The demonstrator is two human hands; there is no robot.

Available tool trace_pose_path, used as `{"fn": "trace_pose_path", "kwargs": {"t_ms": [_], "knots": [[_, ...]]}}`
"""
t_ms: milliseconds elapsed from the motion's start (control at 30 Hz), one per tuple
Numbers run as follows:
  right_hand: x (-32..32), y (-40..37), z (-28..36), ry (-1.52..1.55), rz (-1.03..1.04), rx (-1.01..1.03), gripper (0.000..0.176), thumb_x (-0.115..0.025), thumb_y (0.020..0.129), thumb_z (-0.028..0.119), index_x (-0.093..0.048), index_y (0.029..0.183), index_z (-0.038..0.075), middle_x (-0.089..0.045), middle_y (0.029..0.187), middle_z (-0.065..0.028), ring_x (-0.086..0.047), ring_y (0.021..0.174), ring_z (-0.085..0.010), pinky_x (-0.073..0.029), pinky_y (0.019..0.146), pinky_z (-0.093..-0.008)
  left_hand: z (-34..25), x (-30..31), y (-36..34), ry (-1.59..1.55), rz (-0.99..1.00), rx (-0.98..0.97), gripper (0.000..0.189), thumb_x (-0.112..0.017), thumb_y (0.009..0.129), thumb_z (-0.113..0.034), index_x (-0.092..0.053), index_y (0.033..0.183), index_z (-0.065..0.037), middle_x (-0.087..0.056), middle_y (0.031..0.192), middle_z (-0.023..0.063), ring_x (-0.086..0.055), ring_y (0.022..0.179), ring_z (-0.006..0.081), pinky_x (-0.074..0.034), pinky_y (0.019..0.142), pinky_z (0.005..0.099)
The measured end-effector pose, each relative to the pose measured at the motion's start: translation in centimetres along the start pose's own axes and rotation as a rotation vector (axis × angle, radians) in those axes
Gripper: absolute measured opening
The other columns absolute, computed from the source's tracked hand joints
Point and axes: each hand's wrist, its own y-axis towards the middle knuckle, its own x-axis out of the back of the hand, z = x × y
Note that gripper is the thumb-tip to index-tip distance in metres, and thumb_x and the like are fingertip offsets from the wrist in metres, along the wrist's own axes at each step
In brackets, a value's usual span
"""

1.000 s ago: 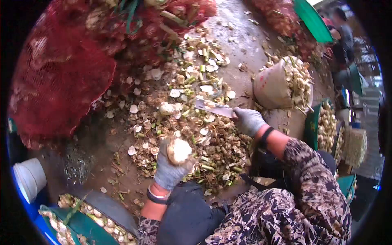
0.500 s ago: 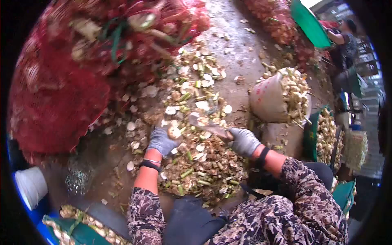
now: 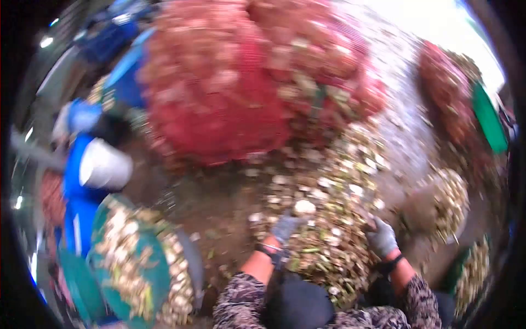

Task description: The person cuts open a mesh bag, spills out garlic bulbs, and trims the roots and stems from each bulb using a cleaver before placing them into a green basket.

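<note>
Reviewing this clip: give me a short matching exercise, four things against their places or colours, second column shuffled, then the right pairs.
Things:
1. Left hand
2. Right hand
3. Large mesh sack at top centre
4. Bucket

Places and colours:
A. White, toward the left of the picture
B. At the right edge of the trimmings
C. Red
D. Next to a pale round bulb

Right pairs: 1-D, 2-B, 3-C, 4-A
</note>
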Motion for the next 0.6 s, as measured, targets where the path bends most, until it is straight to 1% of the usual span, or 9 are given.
{"fn": "trace_pose_path", "kwargs": {"t_ms": [67, 167, 300, 367, 433, 500, 533, 567, 600], "knots": [[-2.1, 0.3, 0.8, -0.003, -0.100, 0.093, 0.030, -0.069, 0.084, 0.025, -0.062, 0.102, 0.003, -0.067, 0.082, -0.0205, -0.067, 0.077, -0.0353, -0.051, 0.069, -0.0423, -0.2, 1.3, -2.6, -0.312, 0.042, -0.053, 0.041, -0.074, 0.085, -0.015, -0.060, 0.123, -0.009, -0.064, 0.118, 0.0014, -0.060, 0.104, 0.0120, -0.049, 0.095, 0.0296], [-4.4, 0.3, 1.3, 0.327, -0.086, 0.202, 0.023, -0.070, 0.084, 0.021, -0.062, 0.096, 0.003, -0.064, 0.074, -0.0162, -0.060, 0.063, -0.0278, -0.048, 0.062, -0.0381, -4.8, 2.4, -8.6, -0.464, -0.110, -0.339, 0.042, -0.077, 0.083, -0.011, -0.059, 0.121, -0.008, -0.064, 0.110, -0.0004, -0.060, 0.099, 0.0121, -0.051, 0.090, 0.0292], [-4.6, -0.5, 2.4, 0.392, -0.049, 0.272, 0.017, -0.068, 0.084, 0.019, -0.060, 0.090, 0.004, -0.061, 0.069, -0.0118, -0.051, 0.059, -0.0224, -0.047, 0.060, -0.0371, -11.2, 3.6, -17.6, -0.348, -0.276, -0.487, 0.057, -0.081, 0.075, -0.007, -0.053, 0.124, -0.008, -0.063, 0.106, -0.0001, -0.059, 0.095, 0.0116, -0.051, 0.090, 0.0288], [-4.4, -1.4, 3.2, 0.284, -0.052, 0.285, 0.016, -0.066, 0.086, 0.017, -0.060, 0.089, 0.004, -0.059, 0.068, -0.0102, -0.046, 0.060, -0.0194, -0.046, 0.059, -0.0361, -11.7, 4.8, -20.4, 0.044, -0.669, -0.792, 0.083, -0.085, 0.067, -0.010, -0.038, 0.136, -0.011, -0.054, 0.116, 0.0034, -0.055, 0.102, 0.0146, -0.050, 0.089, 0.0288], [-2.9, -3.8, 5.4, 0.315, -0.023, 0.288, 0.015, -0.067, 0.086, 0.016, -0.060, 0.090, 0.003, -0.059, 0.069, -0.0097, -0.045, 0.061, -0.0177, -0.045, 0.059, -0.0355, -14.6, 7.0, -25.3, 0.166, -0.825, -0.891, 0.070, -0.082, 0.065, -0.009, -0.043, 0.123, -0.012, -0.051, 0.110, 0.0044, -0.054, 0.093, 0.0164, -0.052, 0.083, 0.0321], [-2.1, -4.8, 5.7, 0.231, -0.028, 0.316, 0.017, -0.068, 0.086, 0.014, -0.061, 0.095, 0.002, -0.060, 0.073, -0.0085, -0.047, 0.067, -0.0140, -0.045, 0.061, -0.0330, -17.5, 11.1, -30.6, -0.338, -0.709, -0.837, 0.052, -0.078, 0.070, -0.011, -0.047, 0.112, -0.011, -0.055, 0.098, 0.0029, -0.056, 0.085, 0.0137, -0.053, 0.074, 0.0304], [-2.0, -5.1, 5.6, 0.237, -0.043, 0.314, 0.017, -0.068, 0.086, 0.014, -0.061, 0.095, 0.002, -0.060, 0.073, -0.0085, -0.047, 0.067, -0.0140, -0.045, 0.061, -0.0330, -18.4, 13.9, -32.9, -0.911, -0.481, -0.738, 0.041, -0.075, 0.073, -0.013, -0.049, 0.105, -0.011, -0.057, 0.091, 0.0022, -0.057, 0.082, 0.0111, -0.052, 0.070, 0.0271], [-1.9, -5.6, 5.3, 0.302, -0.065, 0.347, 0.018, -0.069, 0.086, 0.014, -0.061, 0.096, 0.002, -0.060, 0.073, -0.0084, -0.047, 0.068, -0.0138, -0.045, 0.062, -0.0324, -18.0, 17.8, -34.8, -0.209, -0.821, -0.821, 0.032, -0.075, 0.072, -0.009, -0.053, 0.095, -0.010, -0.059, 0.085, 0.0015, -0.057, 0.075, 0.0114, -0.051, 0.065, 0.0272], [-1.8, -6.1, 5.3, 0.368, -0.084, 0.383, 0.019, -0.069, 0.085, 0.014, -0.061, 0.097, 0.002, -0.061, 0.074, -0.0082, -0.047, 0.068, -0.0136, -0.046, 0.063, -0.0318, -17.6, 21.7, -36.7, 0.446, -1.301, -0.732, 0.023, -0.074, 0.071, -0.006, -0.057, 0.085, -0.009, -0.061, 0.079, 0.0008, -0.058, 0.068, 0.0116, -0.049, 0.060, 0.0272]]}}
